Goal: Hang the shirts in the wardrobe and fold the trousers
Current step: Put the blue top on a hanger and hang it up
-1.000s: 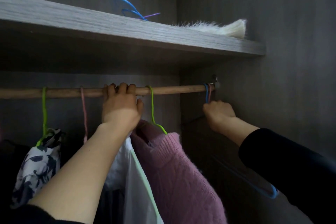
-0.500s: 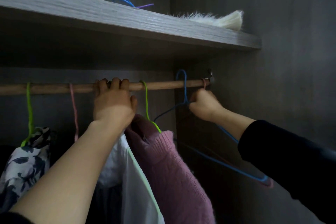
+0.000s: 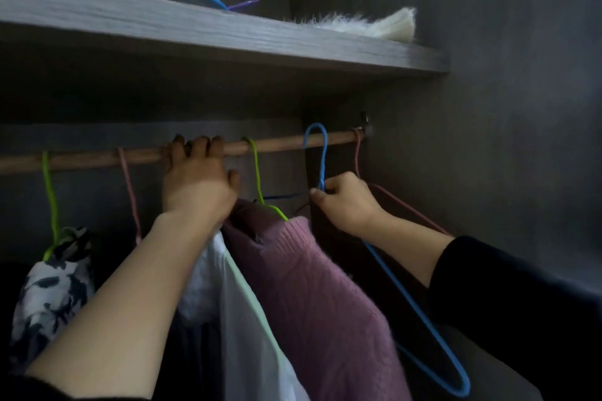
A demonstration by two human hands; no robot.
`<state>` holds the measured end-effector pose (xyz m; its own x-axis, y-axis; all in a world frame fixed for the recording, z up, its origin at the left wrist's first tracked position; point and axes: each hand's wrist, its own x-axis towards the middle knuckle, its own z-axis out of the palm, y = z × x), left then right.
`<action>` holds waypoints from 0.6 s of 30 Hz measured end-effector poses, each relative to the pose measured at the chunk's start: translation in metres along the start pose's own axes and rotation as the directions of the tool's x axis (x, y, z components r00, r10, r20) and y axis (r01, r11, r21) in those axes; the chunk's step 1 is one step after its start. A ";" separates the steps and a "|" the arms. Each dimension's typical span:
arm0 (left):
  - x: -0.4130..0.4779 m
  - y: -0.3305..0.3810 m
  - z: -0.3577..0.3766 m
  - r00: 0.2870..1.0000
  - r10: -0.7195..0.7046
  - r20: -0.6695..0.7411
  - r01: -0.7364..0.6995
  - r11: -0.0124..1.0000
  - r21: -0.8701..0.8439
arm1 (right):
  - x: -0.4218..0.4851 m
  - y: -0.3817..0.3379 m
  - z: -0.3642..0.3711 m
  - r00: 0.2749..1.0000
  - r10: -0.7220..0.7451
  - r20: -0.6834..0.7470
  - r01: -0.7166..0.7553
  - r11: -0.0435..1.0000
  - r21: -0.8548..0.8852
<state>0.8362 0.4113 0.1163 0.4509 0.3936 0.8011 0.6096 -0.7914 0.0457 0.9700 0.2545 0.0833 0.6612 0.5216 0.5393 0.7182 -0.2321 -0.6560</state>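
My left fingers (image 3: 199, 148) curl over the top of the rod (image 3: 283, 144). The left hand (image 3: 195, 187) grips it, bare forearm slanting up from below. My right hand (image 3: 348, 202), arm in a dark sleeve (image 3: 508, 296), pinches the neck of the blue hanger (image 3: 420, 316). Its hook loops at the rod, but I cannot tell whether it sits fully on it. I count five hooks along the rod: two green, two pink, one blue. Three garments hang: a patterned garment (image 3: 49, 296), a white shirt (image 3: 234, 303) and a pink sweater (image 3: 319, 303). The blue hook stands in the gap between the sweater's green hanger (image 3: 257, 179) and the pink hanger (image 3: 358, 156) at the rod's right end, just beside the wardrobe wall (image 3: 488, 140). The shelf (image 3: 228, 32) runs close overhead.
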 end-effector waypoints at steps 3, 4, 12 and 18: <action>-0.014 0.009 -0.013 0.997 -0.047 0.066 0.051 0.997 -0.066 | -0.035 0.004 -0.015 0.999 0.019 0.031 -0.020 0.999 0.032; -0.022 0.016 -0.019 0.992 -0.081 0.096 0.089 0.993 -0.078 | -0.047 0.005 -0.022 0.999 0.017 0.036 -0.018 0.999 0.028; -0.117 0.111 -0.055 0.985 -0.022 0.172 0.077 0.943 -0.323 | -0.157 0.028 -0.111 0.992 0.015 0.122 -0.011 0.999 -0.037; -0.209 0.210 -0.080 0.995 0.018 0.094 0.036 0.837 -0.547 | -0.260 0.068 -0.202 0.984 0.056 0.169 -0.067 0.996 0.058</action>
<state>0.8177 0.1251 0.0058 0.5213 0.4213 0.7421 0.1701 -0.9035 0.3934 0.8909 -0.0628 0.0051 0.6545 0.6386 0.4048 0.6585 -0.2184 -0.7202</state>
